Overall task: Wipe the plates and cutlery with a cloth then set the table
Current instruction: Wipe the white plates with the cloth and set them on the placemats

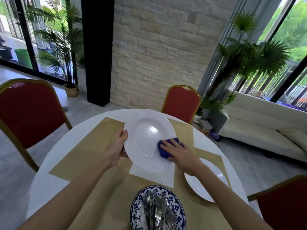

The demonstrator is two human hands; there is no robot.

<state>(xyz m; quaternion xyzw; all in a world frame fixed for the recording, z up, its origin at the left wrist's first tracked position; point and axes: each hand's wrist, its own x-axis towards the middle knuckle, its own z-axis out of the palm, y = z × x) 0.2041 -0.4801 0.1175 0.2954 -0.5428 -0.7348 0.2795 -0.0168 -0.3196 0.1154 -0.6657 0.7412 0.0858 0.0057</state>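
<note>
Plates first: you can count three. Your left hand grips the left rim of one white plate, thumb on top, and holds it tilted above the table. Your right hand lies flat, fingers spread, pressing a blue cloth on that plate's right side. A second white plate lies on the table, to the right of the held plate and nearer to you. A blue patterned plate sits nearest you. On it is a pile of cutlery, too jumbled to count.

The table is round and white, with tan mats on it. Three red chairs stand around it. Beyond the held plate is a pale brick wall. Two palm plants, big windows and a cream sofa are in the room.
</note>
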